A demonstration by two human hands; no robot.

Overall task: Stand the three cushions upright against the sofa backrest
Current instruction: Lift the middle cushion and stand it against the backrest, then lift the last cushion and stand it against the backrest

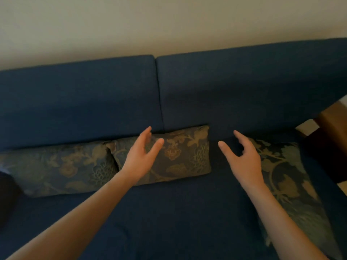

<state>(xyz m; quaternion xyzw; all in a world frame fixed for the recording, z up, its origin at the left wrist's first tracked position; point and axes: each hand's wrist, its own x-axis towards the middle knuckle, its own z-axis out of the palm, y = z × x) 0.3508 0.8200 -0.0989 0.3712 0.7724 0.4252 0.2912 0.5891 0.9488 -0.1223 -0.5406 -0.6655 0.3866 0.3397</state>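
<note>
Three dark floral cushions are on the blue sofa. The left cushion (56,167) and the middle cushion (180,154) stand leaning against the backrest (93,102). The right cushion (287,177) lies flat on the seat, away from the backrest. My left hand (139,156) hovers open in front of the middle cushion's left half. My right hand (244,158) is open over the seat, between the middle and right cushions, partly covering the right cushion's left edge.
The blue seat (178,212) stretches toward me. A dark object (7,196) sits at the far left on the seat. A wooden piece of furniture (332,124) stands past the sofa's right end. A cream wall (169,25) rises behind the backrest.
</note>
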